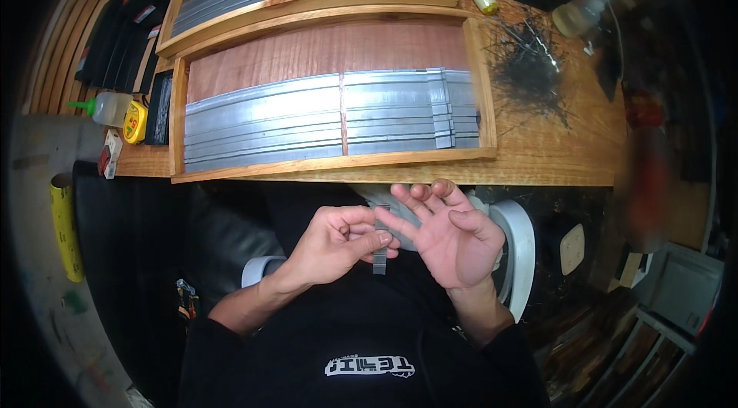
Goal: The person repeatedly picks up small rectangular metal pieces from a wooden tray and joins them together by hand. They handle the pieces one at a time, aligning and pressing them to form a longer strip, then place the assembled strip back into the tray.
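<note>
Low centre of frame: left hand (336, 243) pinching a small grey metal strip (380, 260), right hand (450, 237) spread open, empty.

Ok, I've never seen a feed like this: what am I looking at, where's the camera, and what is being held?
There is no machine here: a person works bare-handed, filmed by a wide fisheye camera worn on the head and looking down, so straight edges bend. The left hand pinches a small grey metal strip; the right hand is open beside it, fingers spread. Ahead, on the wooden workbench, lie two shallow wooden trays. The nearer tray holds long grey metal strips. A heap of thin dark wires lies to the right, and a yellow tape measure to the left.
</note>
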{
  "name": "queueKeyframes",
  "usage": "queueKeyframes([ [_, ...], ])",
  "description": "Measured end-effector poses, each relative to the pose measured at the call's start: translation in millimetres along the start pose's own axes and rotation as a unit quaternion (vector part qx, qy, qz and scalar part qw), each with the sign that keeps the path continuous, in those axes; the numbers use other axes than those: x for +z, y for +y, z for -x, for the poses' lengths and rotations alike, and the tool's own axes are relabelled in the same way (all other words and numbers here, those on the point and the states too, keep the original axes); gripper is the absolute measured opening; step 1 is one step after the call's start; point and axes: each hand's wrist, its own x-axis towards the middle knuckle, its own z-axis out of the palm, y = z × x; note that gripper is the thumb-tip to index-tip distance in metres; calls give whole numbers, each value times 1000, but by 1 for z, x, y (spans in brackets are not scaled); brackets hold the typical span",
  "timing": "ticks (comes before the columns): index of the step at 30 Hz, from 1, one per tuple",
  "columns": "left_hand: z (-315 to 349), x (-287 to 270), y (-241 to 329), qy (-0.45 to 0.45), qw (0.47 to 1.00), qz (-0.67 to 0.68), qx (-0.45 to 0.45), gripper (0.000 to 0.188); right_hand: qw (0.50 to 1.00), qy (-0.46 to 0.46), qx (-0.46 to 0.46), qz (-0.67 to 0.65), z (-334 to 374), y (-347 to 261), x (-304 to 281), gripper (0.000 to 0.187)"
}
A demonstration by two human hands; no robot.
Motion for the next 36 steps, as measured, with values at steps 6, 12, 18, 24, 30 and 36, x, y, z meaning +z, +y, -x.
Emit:
queueKeyframes([
  [6,4,-3,4,9,999,30,-40,23,939,34,-88,331,6,6,-2,22],
  [12,-11,-9,-4,-5,997,71,-42,19,891,56,68,446,-19,26,-25,13],
  [18,-27,-28,-8,5,998,58,-10,16,923,105,62,364,-40,41,-31,14],
  [24,3,-13,2,76,912,-325,240,13,766,-44,-118,631,-17,22,7,16],
  [30,-6,-13,41,82,757,-371,531,23,636,-207,-331,665,-30,8,56,19],
  [36,-6,-16,41,134,779,-335,513,21,643,-244,-308,657,-47,1,71,27],
])
